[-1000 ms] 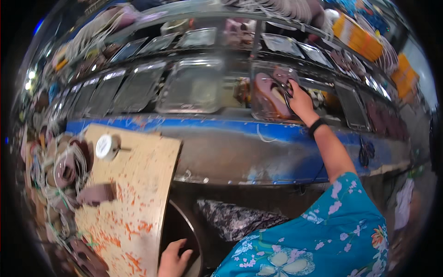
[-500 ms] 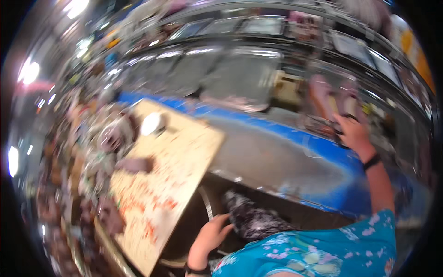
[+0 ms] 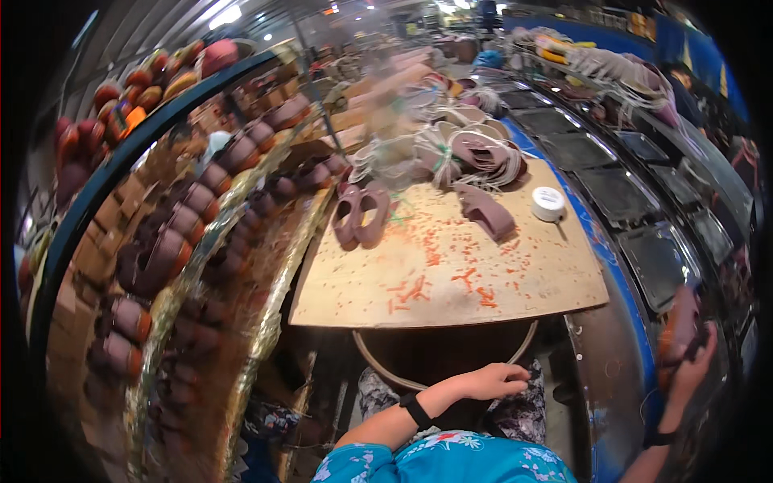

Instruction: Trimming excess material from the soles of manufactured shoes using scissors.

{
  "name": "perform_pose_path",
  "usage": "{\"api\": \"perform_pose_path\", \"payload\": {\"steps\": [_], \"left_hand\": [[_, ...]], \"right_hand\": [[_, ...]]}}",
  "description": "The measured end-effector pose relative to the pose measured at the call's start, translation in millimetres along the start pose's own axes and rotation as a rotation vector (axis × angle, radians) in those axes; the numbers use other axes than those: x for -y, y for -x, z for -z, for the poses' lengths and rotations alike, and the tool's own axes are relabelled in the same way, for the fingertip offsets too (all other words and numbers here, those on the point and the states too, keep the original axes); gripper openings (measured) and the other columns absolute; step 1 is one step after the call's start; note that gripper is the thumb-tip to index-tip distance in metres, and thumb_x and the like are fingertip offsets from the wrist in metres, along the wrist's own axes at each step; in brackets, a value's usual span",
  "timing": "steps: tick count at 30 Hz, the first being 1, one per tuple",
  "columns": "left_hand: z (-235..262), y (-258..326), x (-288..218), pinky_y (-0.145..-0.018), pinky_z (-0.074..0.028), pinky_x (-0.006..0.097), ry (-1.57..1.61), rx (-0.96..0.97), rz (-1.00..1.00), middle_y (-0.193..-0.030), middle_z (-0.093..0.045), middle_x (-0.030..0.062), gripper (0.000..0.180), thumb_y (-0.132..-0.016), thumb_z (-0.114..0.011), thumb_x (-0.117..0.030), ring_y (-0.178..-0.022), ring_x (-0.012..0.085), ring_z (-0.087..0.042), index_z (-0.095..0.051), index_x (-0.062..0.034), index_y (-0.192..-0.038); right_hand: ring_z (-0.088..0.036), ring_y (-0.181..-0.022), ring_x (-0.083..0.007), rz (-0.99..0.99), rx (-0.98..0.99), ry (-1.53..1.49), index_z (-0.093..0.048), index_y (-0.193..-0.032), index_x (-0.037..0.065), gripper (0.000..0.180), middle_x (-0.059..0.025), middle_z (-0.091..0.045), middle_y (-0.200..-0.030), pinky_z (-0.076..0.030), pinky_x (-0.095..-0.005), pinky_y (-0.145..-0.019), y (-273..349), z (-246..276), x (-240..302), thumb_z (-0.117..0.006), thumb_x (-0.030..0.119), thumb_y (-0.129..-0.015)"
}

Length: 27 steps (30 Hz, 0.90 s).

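At the far right my right hand grips a mauve shoe with an orange underside, beside the line of dark trays. Partly smeared by motion, the held shoe could be one or a pair; I cannot tell. My left hand rests over my lap, fingers stretched and nothing in them, near the round bin. Upon the pale wooden board stands a pair of mauve shoes at the left. A loose mauve shoe piece lies toward the right, next to a white round container.
Orange scraps are strewn over the board. Bundled mauve uppers with white cords pile behind it. A rack of mauve shoes fills the left side. Dark trays run along the right, past a blue edge.
The view has swung left toward the board and rack. My right hand has come away from the clear-looking tray with a mauve shoe. My left hand stays low near my lap.
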<state>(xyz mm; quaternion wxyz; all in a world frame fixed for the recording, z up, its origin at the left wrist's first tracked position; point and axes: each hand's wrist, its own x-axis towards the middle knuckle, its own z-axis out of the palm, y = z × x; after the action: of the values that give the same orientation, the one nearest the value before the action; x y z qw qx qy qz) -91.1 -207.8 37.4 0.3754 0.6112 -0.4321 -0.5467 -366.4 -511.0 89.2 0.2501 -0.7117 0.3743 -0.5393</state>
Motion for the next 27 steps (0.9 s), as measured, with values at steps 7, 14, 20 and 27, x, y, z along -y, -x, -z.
{"api": "perform_pose_path", "payload": {"steps": [7,14,20,27], "left_hand": [[28.8,58.5,32.6,-0.09,-0.044,0.035,1.171,-0.442,-0.306,-0.128,-0.043,0.0099,0.063,-0.09,-0.036,-0.053,-0.11,0.0191,-0.049,-0.029,-0.0074,-0.133],[42.4,152.7,135.5,-0.087,-0.045,0.039,1.247,-1.136,-0.252,-0.118,-0.051,0.0139,0.057,-0.093,-0.032,-0.047,-0.101,0.0256,-0.055,-0.038,-0.0001,-0.124],[51.3,149.6,100.9,-0.094,-0.038,0.035,0.603,-1.075,-0.274,-0.12,-0.048,0.012,0.049,-0.095,-0.033,-0.037,-0.11,0.0235,-0.048,-0.036,0.0007,-0.126],[47.5,97.5,110.1,-0.084,-0.04,0.025,0.318,-1.04,-0.072,-0.111,-0.05,0.0041,0.046,-0.092,-0.047,-0.026,-0.096,0.0098,-0.048,-0.037,0.0021,-0.126]], "right_hand": [[-0.059,-0.06,-0.026,0.763,0.901,-0.279,-0.054,-0.109,0.008,0.052,-0.0094,-0.059,-0.069,-0.048,-0.0343,-0.054,162.3,-175.1,188.6,-0.067,0.004,-0.059],[-0.059,-0.087,-0.0332,0.374,1.398,-0.499,-0.042,-0.124,0.011,0.061,-0.0163,-0.059,-0.097,-0.049,-0.0369,-0.071,265.8,-250.9,210.3,-0.063,0.009,-0.067],[-0.058,-0.089,-0.0174,-0.275,1.238,-0.515,-0.027,-0.132,0.008,0.072,-0.0117,-0.058,-0.105,-0.047,-0.0282,-0.077,236.9,-264.9,211.1,-0.061,-0.004,-0.07],[-0.054,-0.061,-0.0125,-0.368,1.044,-0.347,-0.038,-0.123,0.004,0.061,-0.0072,-0.055,-0.07,-0.044,-0.0258,-0.056,203.2,-260.8,153.5,-0.057,-0.006,-0.066]]}}
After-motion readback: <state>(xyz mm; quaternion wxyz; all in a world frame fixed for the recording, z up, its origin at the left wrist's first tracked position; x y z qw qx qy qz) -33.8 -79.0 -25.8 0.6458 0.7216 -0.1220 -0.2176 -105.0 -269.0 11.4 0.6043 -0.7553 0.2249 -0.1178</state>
